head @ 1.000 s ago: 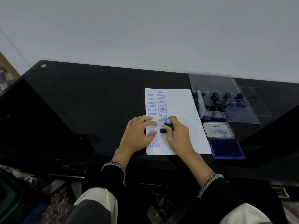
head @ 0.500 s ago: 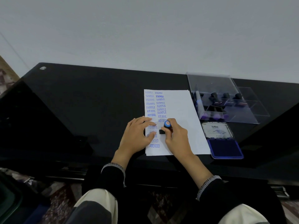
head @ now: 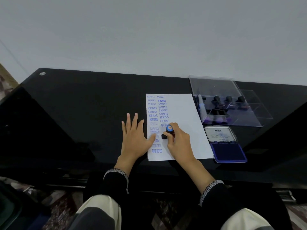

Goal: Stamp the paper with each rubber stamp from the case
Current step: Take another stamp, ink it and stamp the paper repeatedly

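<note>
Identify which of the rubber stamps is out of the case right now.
The stamp with the blue cap, gripped by the right hand and pressed on the paper. The other stamps stand in the clear case, all black-handled.

The black table (head: 83, 113) lies bare across the left and centre of the frame, giving open passage up to the left hand (head: 134, 138) spread flat at the paper's (head: 181, 113) left edge. The paper's right half is unmarked and free. At right, the open clear case (head: 227, 103) and the open ink pad (head: 227, 152) below it crowd the paper's right edge.
</note>
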`<state>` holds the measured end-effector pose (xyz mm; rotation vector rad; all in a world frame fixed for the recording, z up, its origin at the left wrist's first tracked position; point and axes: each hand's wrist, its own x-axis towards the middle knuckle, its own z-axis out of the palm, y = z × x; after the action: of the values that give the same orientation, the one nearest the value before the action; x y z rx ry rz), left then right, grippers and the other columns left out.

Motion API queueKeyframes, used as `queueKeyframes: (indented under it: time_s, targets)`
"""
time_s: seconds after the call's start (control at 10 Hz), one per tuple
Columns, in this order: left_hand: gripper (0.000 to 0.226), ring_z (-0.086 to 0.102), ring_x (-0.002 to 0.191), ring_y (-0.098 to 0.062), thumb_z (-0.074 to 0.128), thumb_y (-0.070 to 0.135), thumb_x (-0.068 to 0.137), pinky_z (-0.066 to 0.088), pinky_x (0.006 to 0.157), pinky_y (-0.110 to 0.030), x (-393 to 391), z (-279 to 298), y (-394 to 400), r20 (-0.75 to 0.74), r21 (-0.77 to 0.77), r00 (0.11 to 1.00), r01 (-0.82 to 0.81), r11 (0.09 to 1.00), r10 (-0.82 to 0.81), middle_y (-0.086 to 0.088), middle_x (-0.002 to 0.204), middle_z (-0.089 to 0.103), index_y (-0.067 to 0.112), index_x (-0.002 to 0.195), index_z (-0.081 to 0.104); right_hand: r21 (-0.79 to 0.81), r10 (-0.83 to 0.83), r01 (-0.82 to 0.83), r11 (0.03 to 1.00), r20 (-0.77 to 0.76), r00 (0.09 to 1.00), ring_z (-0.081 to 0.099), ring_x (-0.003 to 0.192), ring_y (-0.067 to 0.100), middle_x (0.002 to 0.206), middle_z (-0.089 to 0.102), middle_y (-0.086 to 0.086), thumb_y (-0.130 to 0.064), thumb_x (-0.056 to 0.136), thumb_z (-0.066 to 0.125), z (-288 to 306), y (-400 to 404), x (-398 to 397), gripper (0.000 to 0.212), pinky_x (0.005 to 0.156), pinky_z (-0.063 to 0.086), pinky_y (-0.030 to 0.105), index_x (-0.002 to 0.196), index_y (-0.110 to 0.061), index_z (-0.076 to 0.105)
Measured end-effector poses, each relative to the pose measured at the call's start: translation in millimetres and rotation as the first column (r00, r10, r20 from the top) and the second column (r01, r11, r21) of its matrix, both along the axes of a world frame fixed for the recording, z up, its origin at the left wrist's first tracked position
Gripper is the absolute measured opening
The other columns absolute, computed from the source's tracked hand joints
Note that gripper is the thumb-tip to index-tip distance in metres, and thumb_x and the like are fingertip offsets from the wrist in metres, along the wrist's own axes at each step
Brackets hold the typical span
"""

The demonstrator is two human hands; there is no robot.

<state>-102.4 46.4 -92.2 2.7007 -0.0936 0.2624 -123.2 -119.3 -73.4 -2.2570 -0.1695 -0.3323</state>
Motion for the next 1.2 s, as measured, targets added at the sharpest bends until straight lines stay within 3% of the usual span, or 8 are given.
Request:
queueKeyframes:
  time_s: [0.1, 0.2, 0.4, 0.8, 1.0, 1.2]
  targets:
    - [0.057, -0.006, 0.148, -0.018, 0.059, 0.054, 0.086, -0.007, 0.119, -0.041, 2, -1, 1, 0.011, -0.157, 1.0, 0.013, 0.987, -0.012, -0.001, 0.156, 0.027, 0.02, 0.131, 0.05, -0.015, 0.013, -0.013, 1.0, -0.011, 1.0, 0.06, 0.08, 0.012, 0.105, 0.065, 0.007, -0.008, 0.093, 0.055, 3, -1, 2, 0.018, 0.068, 0.037, -0.004, 0.11, -0.005, 0.05]
    - [0.049, 0.005, 0.148, -0.016, 0.065, 0.05, 0.084, -0.003, 0.12, -0.04, 4, -1, 4, 0.001, -0.25, 1.0, 0.007, 0.968, -0.007, 0.004, 0.15, 0.037, 0.024, 0.124, 0.054, -0.019, 0.031, -0.032, 0.999, -0.03, 0.999, 0.06, 0.079, 0.017, 0.103, 0.064, 0.009, -0.006, 0.093, 0.054, 8, -2, 5, 0.016, 0.064, 0.036, -0.003, 0.108, -0.003, 0.049]
    - [0.048, 0.012, 0.148, -0.02, 0.068, 0.048, 0.082, -0.002, 0.12, -0.04, 3, 1, 4, -0.014, -0.27, 1.0, 0.001, 0.963, -0.005, 0.006, 0.149, 0.039, 0.026, 0.124, 0.054, -0.014, 0.014, -0.014, 1.0, -0.047, 0.999, 0.054, 0.081, 0.009, 0.112, 0.064, 0.009, -0.011, 0.093, 0.054, 4, -1, 0, 0.021, 0.065, 0.037, -0.003, 0.113, -0.007, 0.049]
    - [0.048, 0.012, 0.148, -0.021, 0.068, 0.047, 0.082, -0.001, 0.119, -0.042, 3, 1, 4, -0.012, -0.258, 1.0, 0.009, 0.966, -0.013, 0.006, 0.149, 0.04, 0.027, 0.124, 0.054, -0.049, 0.035, -0.038, 0.998, -0.07, 0.997, 0.053, 0.082, 0.009, 0.116, 0.062, 0.01, -0.01, 0.092, 0.057, 9, -2, 5, 0.019, 0.064, 0.038, -0.002, 0.109, -0.007, 0.047]
    - [0.048, 0.013, 0.148, -0.022, 0.068, 0.047, 0.082, -0.001, 0.119, -0.042, 3, 0, 4, -0.005, -0.25, 1.0, 0.012, 0.968, -0.013, 0.007, 0.149, 0.04, 0.027, 0.124, 0.054, -0.021, 0.008, -0.009, 1.0, -0.05, 0.999, 0.058, 0.086, 0.015, 0.111, 0.063, 0.009, -0.008, 0.092, 0.057, 3, 1, -3, 0.019, 0.074, 0.042, 0.013, 0.109, -0.006, 0.048]
    - [0.049, 0.012, 0.148, -0.021, 0.068, 0.047, 0.083, -0.001, 0.119, -0.041, 3, 1, 4, 0.0, -0.246, 1.0, 0.013, 0.969, -0.014, 0.007, 0.149, 0.04, 0.026, 0.124, 0.054, -0.041, 0.007, -0.009, 0.999, -0.055, 0.998, 0.052, 0.08, 0.011, 0.109, 0.063, 0.01, -0.009, 0.092, 0.057, 5, 1, 0, 0.018, 0.064, 0.036, 0.001, 0.107, -0.006, 0.048]
